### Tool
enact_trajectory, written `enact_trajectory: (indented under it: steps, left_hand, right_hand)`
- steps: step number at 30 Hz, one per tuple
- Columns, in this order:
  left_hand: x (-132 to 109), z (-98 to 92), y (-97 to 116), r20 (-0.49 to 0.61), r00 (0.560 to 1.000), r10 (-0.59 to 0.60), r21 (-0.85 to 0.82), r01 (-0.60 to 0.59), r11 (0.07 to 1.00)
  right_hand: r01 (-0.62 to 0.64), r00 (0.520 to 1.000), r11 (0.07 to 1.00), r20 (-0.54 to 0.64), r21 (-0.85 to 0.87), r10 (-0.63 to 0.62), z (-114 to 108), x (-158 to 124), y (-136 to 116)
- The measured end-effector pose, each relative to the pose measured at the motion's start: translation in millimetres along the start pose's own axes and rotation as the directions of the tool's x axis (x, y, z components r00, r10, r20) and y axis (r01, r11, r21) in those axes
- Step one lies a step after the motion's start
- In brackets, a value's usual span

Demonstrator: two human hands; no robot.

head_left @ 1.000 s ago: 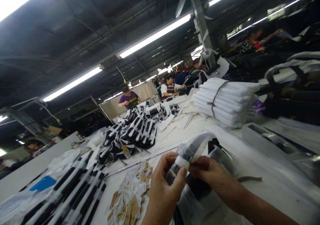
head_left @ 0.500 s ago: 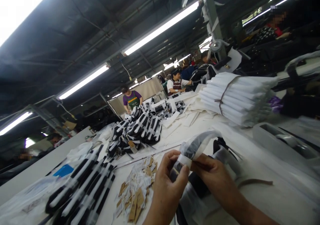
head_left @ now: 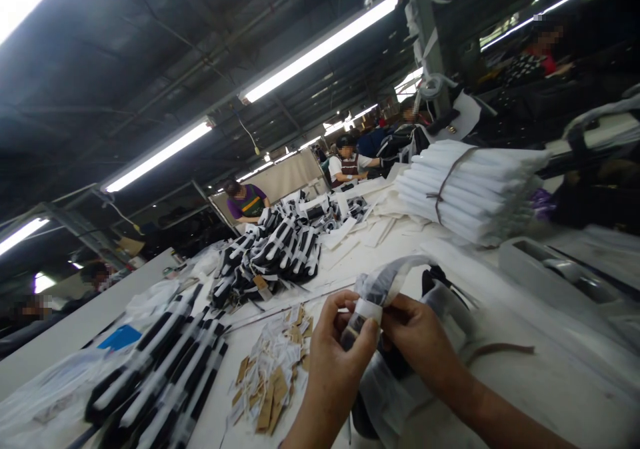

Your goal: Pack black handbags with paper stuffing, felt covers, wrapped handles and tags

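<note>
Both hands are on a dark strap (head_left: 390, 282) wrapped in thin translucent sheeting, which arches up over the table. Around it sits a white paper band (head_left: 369, 310). My left hand (head_left: 337, 352) is closed on the strap, its thumb pressed against the band. On the far side of the band, my right hand (head_left: 415, 329) pinches the strap's wrapping; its fingertips are partly hidden. Below and behind my hands lies a black-and-grey item (head_left: 447, 306), partly wrapped in the same sheeting. To the left is a loose pile of brown and white tags (head_left: 273, 382).
Black strips with white wrapping (head_left: 160, 362) lie at left, beside clear plastic (head_left: 45, 396) and a blue piece (head_left: 120, 337). Farther back is a heap of wrapped black items (head_left: 280, 249). A tied white bundle (head_left: 465, 189) and a grey tape dispenser (head_left: 555, 276) stand right. Co-workers sit beyond.
My hands keep their hold on the strap and band with only slight finger movement. The view has shifted a little. A co-worker at the back has bent lower over the heap.
</note>
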State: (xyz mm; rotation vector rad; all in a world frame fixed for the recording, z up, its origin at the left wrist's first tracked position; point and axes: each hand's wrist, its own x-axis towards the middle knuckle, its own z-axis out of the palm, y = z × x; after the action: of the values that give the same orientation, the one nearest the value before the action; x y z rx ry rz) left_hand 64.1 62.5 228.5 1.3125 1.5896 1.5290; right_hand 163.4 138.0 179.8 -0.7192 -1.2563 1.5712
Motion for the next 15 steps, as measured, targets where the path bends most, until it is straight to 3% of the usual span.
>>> enact_trajectory:
  steps: [4,6,10,12,15]
  left_hand:
    - [0,-5.8,-4,0.037,0.999,-0.005,0.085,0.002,0.996]
    - [2,-10.9,-7,0.051,0.999,0.009,0.134,-0.016,0.991]
    - [8,-17.5,-13,0.061,0.998,0.03,0.195,-0.042,0.98]
    - [9,-17.9,-13,0.07,0.995,0.076,0.191,-0.088,0.978]
    - [8,-18.3,-12,0.138,0.972,0.19,0.087,-0.203,0.975]
  right_hand:
    - [-0.09,0.994,0.996,0.061,-0.019,0.091,-5,-1,-8]
    - [-0.179,0.974,0.975,0.162,0.13,0.157,-11,-5,-14]
    - [-0.395,0.898,0.8,0.372,0.452,0.233,-16,-16,-25]
    - [-0.375,0.908,0.806,0.355,0.458,0.221,-13,-18,-27]
    - [-0.234,0.965,0.901,0.198,0.365,0.17,-7,-18,-24]
